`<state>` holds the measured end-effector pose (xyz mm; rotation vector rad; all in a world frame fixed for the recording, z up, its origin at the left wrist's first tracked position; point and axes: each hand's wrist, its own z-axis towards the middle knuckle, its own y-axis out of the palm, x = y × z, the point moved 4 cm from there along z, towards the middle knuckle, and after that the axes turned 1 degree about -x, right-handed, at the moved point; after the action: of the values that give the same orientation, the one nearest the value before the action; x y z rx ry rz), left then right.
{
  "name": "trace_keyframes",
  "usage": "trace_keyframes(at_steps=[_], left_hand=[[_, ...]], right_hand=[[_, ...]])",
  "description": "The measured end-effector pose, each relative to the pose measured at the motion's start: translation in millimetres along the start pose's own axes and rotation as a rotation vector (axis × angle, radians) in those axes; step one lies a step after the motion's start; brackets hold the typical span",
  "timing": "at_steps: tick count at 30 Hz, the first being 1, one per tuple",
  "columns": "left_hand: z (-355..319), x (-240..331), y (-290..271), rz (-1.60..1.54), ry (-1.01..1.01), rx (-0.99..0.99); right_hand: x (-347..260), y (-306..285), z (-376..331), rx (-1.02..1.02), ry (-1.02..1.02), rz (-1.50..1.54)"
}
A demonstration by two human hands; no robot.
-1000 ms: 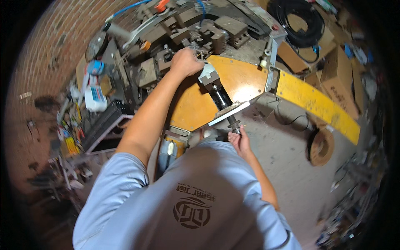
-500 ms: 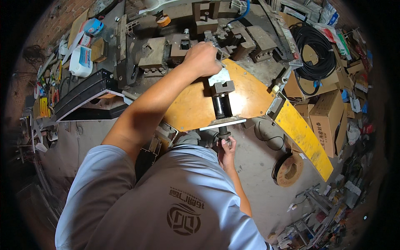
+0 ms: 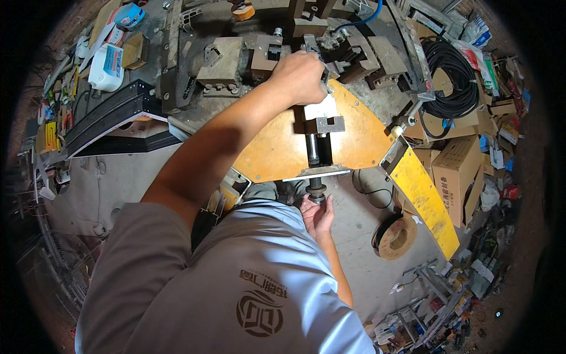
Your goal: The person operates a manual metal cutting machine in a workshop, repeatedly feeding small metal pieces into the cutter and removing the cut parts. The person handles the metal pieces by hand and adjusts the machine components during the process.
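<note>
My left hand [image 3: 302, 78] is closed over something at the edge of the bench machine, and its fingers hide what they hold. A pale flat plate [image 3: 321, 108] shows just below that hand. Nearer me, a notched metal block [image 3: 330, 124] sits at the end of a dark metal shaft [image 3: 313, 148], which lies in a slot of the orange-yellow panel [image 3: 268, 150]. The shaft passes the panel's front edge and ends in a round, stepped metal knob [image 3: 316, 193]. My right hand [image 3: 318, 217] cups this knob from below, fingers on its left and thumb on its right.
Heavy metal die blocks [image 3: 221, 65] stand on the machine bed, with an orange tape roll [image 3: 243, 12] behind. A yellow arm [image 3: 425, 197] juts out at right, near a black hose coil [image 3: 453, 76], cardboard boxes [image 3: 457, 177] and a spool [image 3: 396, 237]. Left are black profiles [image 3: 115, 112] and a white jug [image 3: 107, 68].
My view has shifted a little. My right hand has turned around the knob, its palm now facing up more and the thumb lifted outward. The left hand keeps its place on the machine.
</note>
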<state>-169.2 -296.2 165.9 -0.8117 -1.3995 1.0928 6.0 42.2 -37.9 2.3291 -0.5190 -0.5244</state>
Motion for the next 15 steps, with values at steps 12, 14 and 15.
trace_keyframes(at_steps=[12,14,15], left_hand=[[0,-3,1,-0.052,0.044,0.021],[1,-3,0,-0.046,0.056,0.013],[1,-3,-1,-0.055,0.058,0.018]], right_hand=[[-2,4,1,0.132,0.131,-0.012],[-2,8,3,0.004,0.096,-0.025],[-1,6,4,0.015,0.065,-0.051]])
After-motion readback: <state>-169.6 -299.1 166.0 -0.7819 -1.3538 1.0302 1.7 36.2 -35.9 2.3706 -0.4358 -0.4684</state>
